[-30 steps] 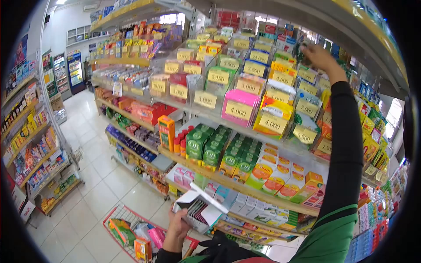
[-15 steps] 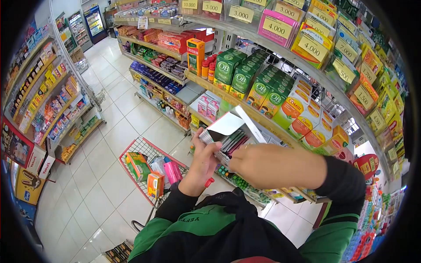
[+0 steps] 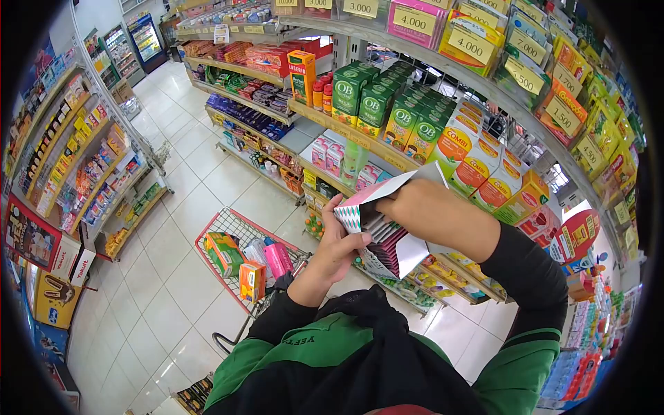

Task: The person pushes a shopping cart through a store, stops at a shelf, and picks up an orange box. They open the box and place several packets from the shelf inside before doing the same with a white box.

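Observation:
An opened white, pink and patterned box (image 3: pixel 351 218) is held in front of my chest, its flaps up. Several thin dark and pink packets (image 3: pixel 387 250) stand in a row inside it. My left hand (image 3: pixel 334 245) grips the box's left side, fingers behind and thumb across the front edge. My right hand (image 3: pixel 408 205) reaches into the box from the right; its fingers are hidden inside, so what they touch cannot be seen.
A shopping cart (image 3: pixel 220 275) with boxes and a pink bottle (image 3: pixel 278 260) stands at lower left. Shelves ahead hold green boxes (image 3: pixel 377 102), COMBI boxes (image 3: pixel 453 146) and priced packets (image 3: pixel 470 43). Another stocked shelf (image 3: pixel 76 138) stands at the left, beyond the tiled floor (image 3: pixel 166 242).
The box has tilted and turned, so its patterned side and packet row show more. My right hand has moved up and deeper into it. The view has shifted slightly.

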{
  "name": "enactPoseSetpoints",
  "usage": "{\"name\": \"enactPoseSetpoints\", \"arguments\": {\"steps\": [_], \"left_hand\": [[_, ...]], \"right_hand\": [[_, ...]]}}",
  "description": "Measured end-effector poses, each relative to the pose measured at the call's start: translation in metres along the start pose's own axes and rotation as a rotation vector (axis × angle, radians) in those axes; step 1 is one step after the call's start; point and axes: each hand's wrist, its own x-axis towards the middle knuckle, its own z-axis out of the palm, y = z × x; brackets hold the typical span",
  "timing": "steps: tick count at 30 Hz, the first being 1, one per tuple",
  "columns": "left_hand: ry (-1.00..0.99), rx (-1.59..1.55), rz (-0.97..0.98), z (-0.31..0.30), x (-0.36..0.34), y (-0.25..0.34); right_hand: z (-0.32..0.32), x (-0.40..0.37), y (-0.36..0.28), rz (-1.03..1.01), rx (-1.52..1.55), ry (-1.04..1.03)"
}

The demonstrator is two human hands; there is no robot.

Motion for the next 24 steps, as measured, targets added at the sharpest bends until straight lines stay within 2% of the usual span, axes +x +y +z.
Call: {"name": "enactPoseSetpoints", "arguments": {"steps": [1,3,6,16,19,22,24], "left_hand": [[-0.03,-0.008,-0.01,-0.002,0.001,-0.001],[-0.066,-0.012,-0.024,-0.002,0.0,-0.001],[-0.082,-0.048,-0.103,0.001,-0.001,0.0],[-0.119,-0.085,-0.123,0.002,0.008,-0.005],[-0.157,-0.127,-0.123,-0.001,0.014,-0.007],[-0.14,-0.145,-0.119,0.0,0.02,-0.005],[-0.1,-0.157,-0.09,-0.001,0.026,-0.006]], "right_hand": [[-0.001,0.001,0.001,0.005,0.001,0.002],[-0.004,0.003,0.006,0.059,0.235,-0.089],[0.001,0.006,0.016,0.037,0.309,-0.165],[0.009,0.011,0.032,0.031,0.336,-0.123],[0.009,0.009,0.029,0.033,0.168,-0.153],[0.0,0.006,0.029,0.045,0.113,-0.053],[-0.01,-0.001,0.033,-0.007,0.178,0.348]]}}
